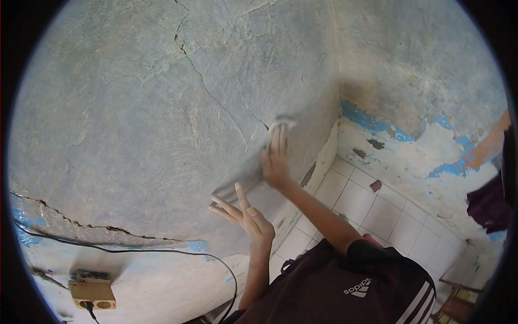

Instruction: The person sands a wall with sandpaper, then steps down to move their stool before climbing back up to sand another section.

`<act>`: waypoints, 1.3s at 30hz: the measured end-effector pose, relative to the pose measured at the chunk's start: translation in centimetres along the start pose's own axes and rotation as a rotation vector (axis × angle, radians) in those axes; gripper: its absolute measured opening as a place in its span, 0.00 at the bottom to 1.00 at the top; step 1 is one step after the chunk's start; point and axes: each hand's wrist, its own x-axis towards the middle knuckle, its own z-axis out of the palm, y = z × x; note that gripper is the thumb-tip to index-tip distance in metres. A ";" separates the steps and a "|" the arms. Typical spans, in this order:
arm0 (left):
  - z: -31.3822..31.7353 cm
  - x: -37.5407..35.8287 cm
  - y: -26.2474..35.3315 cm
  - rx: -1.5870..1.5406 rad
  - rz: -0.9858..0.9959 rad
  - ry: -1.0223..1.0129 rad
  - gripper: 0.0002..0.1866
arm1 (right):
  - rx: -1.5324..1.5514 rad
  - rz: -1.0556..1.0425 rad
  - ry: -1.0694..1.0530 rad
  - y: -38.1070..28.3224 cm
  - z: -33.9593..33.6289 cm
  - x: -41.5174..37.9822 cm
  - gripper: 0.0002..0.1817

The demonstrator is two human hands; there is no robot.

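My right hand [276, 156] lies against the grey plaster wall [135, 108], its fingers together and pressing a small whitish piece [290, 123] flat to the surface. Blur and the fingers hide most of that piece, so its kind cannot be made out. My left hand [248, 217] is lower and to the left, close to the wall, with its fingers spread and nothing in them. Just above my right fingertips, a thin crack [261, 121] runs through the plaster.
A yellowish socket box [93, 296] with a plug hangs at lower left, and a black cable [162, 250] loops from there. Peeling blue paint [372, 120] marks the adjoining wall. Right of my arms are white floor tiles [356, 200], a reddish scrap [375, 186] and dark purple cloth [488, 205].
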 end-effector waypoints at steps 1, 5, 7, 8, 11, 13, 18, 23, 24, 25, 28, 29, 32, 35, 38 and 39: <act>0.8 0.4 0.4 0.010 -0.017 0.008 0.37 | 0.055 0.024 0.055 1.0 -0.6 1.9 0.37; 4.2 2.6 1.9 0.076 -0.002 0.100 0.36 | 0.195 -0.007 0.036 2.8 -3.0 5.9 0.37; 5.5 3.6 2.6 0.109 -0.012 0.125 0.36 | 0.114 -0.016 0.032 2.6 -2.4 4.3 0.37; 6.1 4.1 3.0 0.102 -0.008 0.151 0.34 | -0.022 -0.149 -0.046 2.6 -2.0 2.7 0.36; 7.9 5.3 4.0 0.082 -0.028 0.211 0.31 | -0.135 -0.245 -0.336 3.3 1.4 -5.7 0.36; 8.4 5.6 4.5 0.068 -0.049 0.242 0.31 | -0.084 -0.252 -0.353 2.7 0.1 -5.3 0.36; 8.7 6.3 5.2 0.110 -0.059 0.188 0.30 | -0.087 -0.160 -0.148 4.9 -1.5 2.0 0.38; 9.6 6.9 4.5 0.136 0.028 0.214 0.31 | 0.086 0.151 0.029 5.8 -4.2 10.0 0.40; 9.9 7.0 4.6 0.113 0.045 0.241 0.33 | 0.114 0.191 0.020 6.0 -4.6 10.4 0.40; 10.2 7.3 4.6 0.089 0.061 0.237 0.33 | 0.095 0.187 0.041 6.3 -4.2 9.7 0.40; 11.1 7.8 4.6 0.106 0.074 0.246 0.38 | -0.014 0.178 -0.119 4.6 -2.8 4.8 0.40; 11.6 7.9 4.6 0.080 0.096 0.245 0.38 | -0.036 0.229 -0.207 3.5 -2.9 3.2 0.40; 13.0 8.2 4.5 0.155 0.047 0.229 0.42 | -0.136 0.093 -0.320 4.2 -2.3 -1.6 0.40; 12.9 8.3 4.0 0.183 0.129 0.142 0.40 | -0.135 0.185 -0.266 5.7 -3.0 2.6 0.40; 12.8 8.2 3.9 0.159 0.139 0.108 0.40 | 0.123 0.248 0.079 7.3 -4.6 8.8 0.40; 12.9 8.2 3.8 0.160 0.141 0.110 0.40 | 0.125 0.247 0.081 7.7 -4.4 9.4 0.40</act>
